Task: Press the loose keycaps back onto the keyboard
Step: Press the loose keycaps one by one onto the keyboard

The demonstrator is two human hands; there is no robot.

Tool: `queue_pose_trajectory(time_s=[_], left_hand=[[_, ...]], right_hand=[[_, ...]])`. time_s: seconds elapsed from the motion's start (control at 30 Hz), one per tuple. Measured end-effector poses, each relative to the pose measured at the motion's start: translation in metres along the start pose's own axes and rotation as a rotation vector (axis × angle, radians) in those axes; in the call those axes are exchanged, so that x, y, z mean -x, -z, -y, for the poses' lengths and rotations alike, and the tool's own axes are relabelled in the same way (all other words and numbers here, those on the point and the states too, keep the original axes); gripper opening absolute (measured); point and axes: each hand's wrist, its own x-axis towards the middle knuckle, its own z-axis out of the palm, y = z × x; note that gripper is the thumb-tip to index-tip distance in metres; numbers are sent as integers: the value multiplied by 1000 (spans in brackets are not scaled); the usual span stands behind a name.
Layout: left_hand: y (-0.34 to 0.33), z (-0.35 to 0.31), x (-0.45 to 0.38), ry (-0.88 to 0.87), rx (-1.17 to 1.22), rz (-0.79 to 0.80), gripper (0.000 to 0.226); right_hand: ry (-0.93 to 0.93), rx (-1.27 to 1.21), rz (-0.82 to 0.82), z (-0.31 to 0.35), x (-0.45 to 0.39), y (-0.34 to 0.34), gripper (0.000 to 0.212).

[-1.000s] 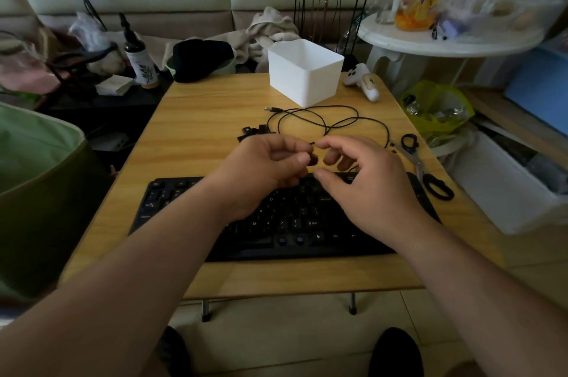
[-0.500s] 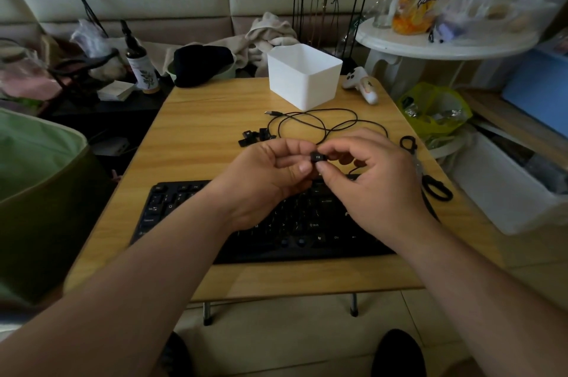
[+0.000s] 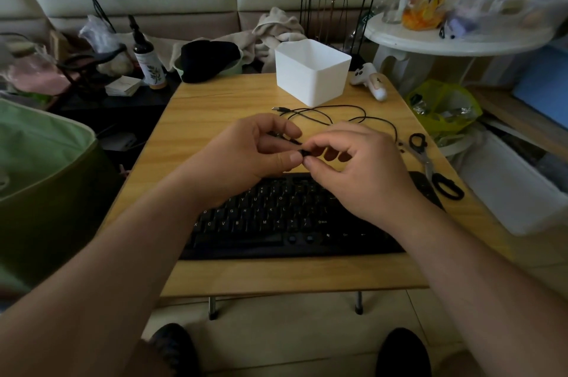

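Both your left hand (image 3: 246, 155) and right hand (image 3: 353, 167) pinch one keycap (image 3: 305, 152) above the keyboard (image 3: 276, 223), so square it up before pressing straight down.

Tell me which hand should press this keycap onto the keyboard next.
Probably the right hand: its fingertips pinch the keycap just above the keyboard. The left hand only touches it with its thumb.
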Motion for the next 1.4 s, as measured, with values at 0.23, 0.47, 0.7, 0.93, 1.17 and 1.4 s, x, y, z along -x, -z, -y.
queue_pose_trajectory(time_s=[0.23, 0.47, 0.7, 0.93, 1.17, 1.4], left_hand=[[13, -8, 7, -30, -155, 12, 32], [23, -9, 10, -18, -208, -42, 33], [24, -5, 12, -14, -210, -63, 34], [29, 15, 6, -38, -336, -85, 34], [34, 37, -4, 52, -659, -156, 24], [25, 44, -13, 40, -736, -138, 10]], right_hand=[[-7, -59, 74, -1, -13, -10, 15], [5, -94, 18, 0, -19, -21, 10], [27, -63, 37, 1, -23, -28, 6], [-35, 43, 174, -5, -33, -27, 8], [-346, 223, 538, -13, -39, -29, 2], [-356, 238, 610, -7, -46, -39, 5]])
